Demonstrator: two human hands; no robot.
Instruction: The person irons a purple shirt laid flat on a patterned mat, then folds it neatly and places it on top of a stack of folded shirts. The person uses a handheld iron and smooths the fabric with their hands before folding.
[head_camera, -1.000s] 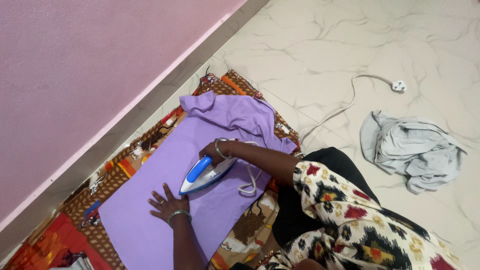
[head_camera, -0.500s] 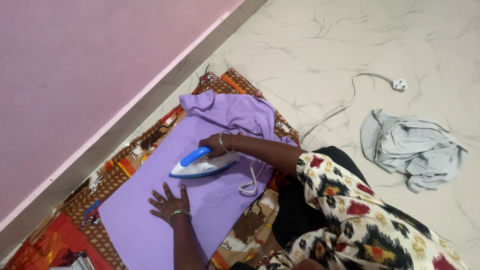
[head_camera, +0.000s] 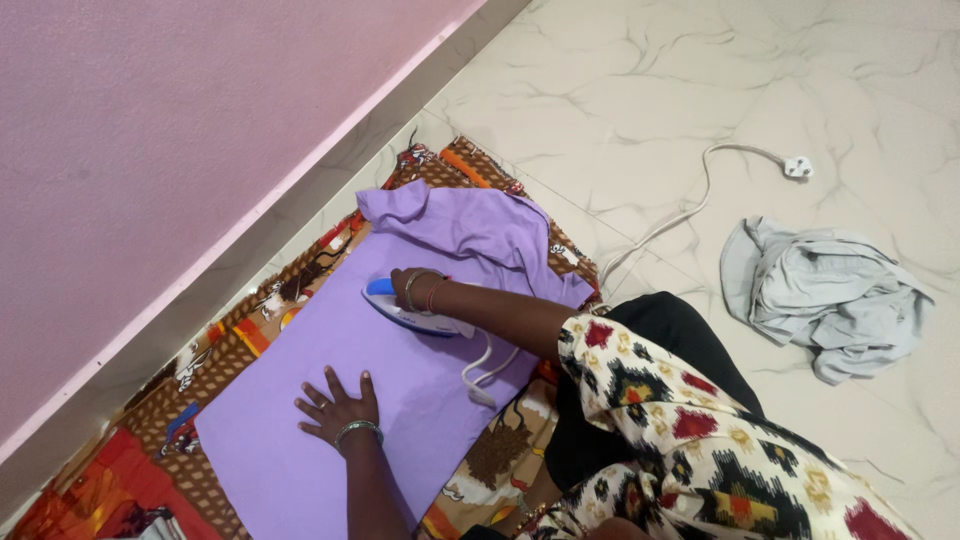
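Head view, so you're looking straight down at it. Nearest is the left hand (head_camera: 340, 407), flat and spread on the purple cloth (head_camera: 330, 400), palm down, grasping nothing, just pinning the fabric. A bit further out the right hand (head_camera: 408, 287) has its grip clenched round the blue handle of the white iron (head_camera: 415, 312), which sits soleplate-down on the cloth roughly mid-sheet, below the rumpled, folded-over far end.

Stuff I'd worry about: the 2 hands are fairly near each other, so a stroke back toward the body could run the hot plate into those spread fingers. The white cord (head_camera: 480, 372) loops right off the back of the iron across the cloth, so it could get dragged under the plate or snag the forearm. Letting the iron sit in 1 spot could scorch thin fabric like that.

Underneath is a patterned brown mat (head_camera: 250, 325) on the floor (head_camera: 620, 90). Further off, the plug (head_camera: 797, 168) lies loose on the tiles, next to a grey garment (head_camera: 825, 295) in a heap.
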